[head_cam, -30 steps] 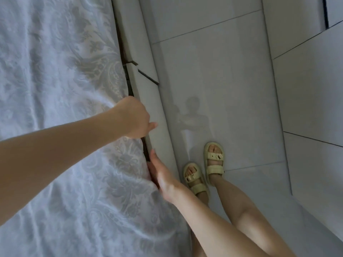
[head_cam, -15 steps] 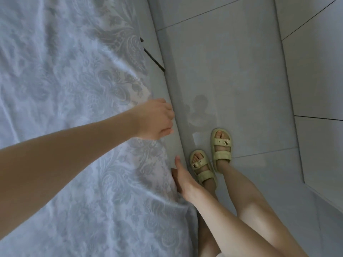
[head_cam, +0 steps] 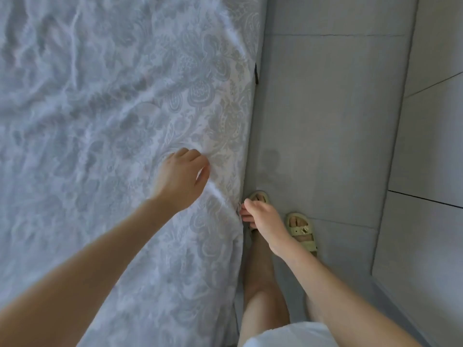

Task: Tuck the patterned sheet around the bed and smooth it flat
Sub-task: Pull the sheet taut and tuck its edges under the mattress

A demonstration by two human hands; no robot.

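The sheet's hanging edge runs lengthwise beside the right hand, whose fingers pinch it; the left hand, just inboard, grips a fold with curled fingers.

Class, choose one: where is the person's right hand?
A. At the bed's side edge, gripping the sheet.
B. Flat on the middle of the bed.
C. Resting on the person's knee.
A: the right hand pinches the patterned sheet at its side edge, fingers curled round a fold.

Patterned sheet over bed
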